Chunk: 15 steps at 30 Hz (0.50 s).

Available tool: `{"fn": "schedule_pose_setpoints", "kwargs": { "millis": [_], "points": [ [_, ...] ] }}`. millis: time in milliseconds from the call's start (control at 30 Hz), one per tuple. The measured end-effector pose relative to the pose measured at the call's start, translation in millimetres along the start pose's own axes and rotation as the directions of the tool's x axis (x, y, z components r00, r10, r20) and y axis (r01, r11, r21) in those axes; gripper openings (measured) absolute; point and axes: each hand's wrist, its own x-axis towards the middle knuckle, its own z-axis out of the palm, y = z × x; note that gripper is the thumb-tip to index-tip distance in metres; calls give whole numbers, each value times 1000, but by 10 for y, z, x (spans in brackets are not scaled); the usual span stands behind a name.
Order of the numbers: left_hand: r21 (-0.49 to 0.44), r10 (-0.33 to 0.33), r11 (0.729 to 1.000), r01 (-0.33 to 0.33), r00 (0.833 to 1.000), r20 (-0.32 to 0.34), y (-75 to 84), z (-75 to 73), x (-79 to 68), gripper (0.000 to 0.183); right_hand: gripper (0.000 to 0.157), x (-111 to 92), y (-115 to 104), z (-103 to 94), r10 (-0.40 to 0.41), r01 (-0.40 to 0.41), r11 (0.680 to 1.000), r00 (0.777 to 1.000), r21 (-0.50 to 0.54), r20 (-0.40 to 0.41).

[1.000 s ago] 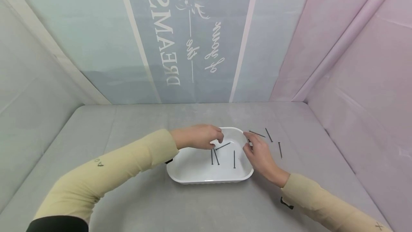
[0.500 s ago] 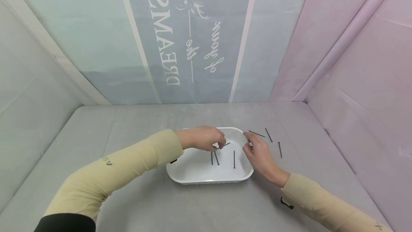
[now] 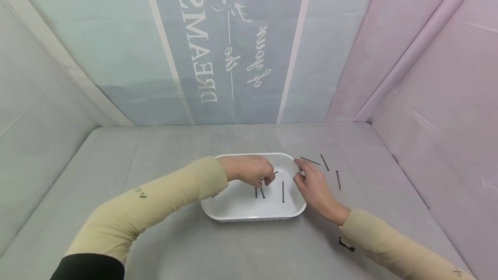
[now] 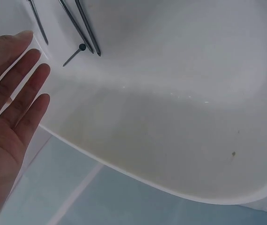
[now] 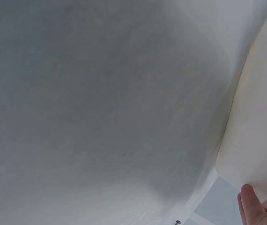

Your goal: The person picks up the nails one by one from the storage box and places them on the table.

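Observation:
A white rectangular tray with rounded corners stands on the grey surface, several dark nails lying inside it. My left hand is over the tray's far half, partly covering a slanting nail. In the left wrist view the fingers of this hand are spread apart and hold nothing, beside the short-looking nail with a round head. Two nails lie close together just past it. My right hand grips the tray's right rim, the thumb against the outer wall.
To the right of the tray, three loose nails lie on the grey surface: a slanted nail, a farther nail and a nearer nail. A printed fabric wall rises at the back, with side walls left and right.
My left hand has moved right and slightly nearer across the tray, covering more of the slanting nail. The right hand and the tray have stayed in place.

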Motion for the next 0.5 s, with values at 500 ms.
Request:
{"fn": "schedule_pose_setpoints", "kwargs": {
  "millis": [500],
  "points": [
    [104, -20, 994, 9, 995, 101, 14, 41, 38, 16, 37, 15, 7, 4, 18, -18, 1000, 1000, -15, 12]
  ]
}}
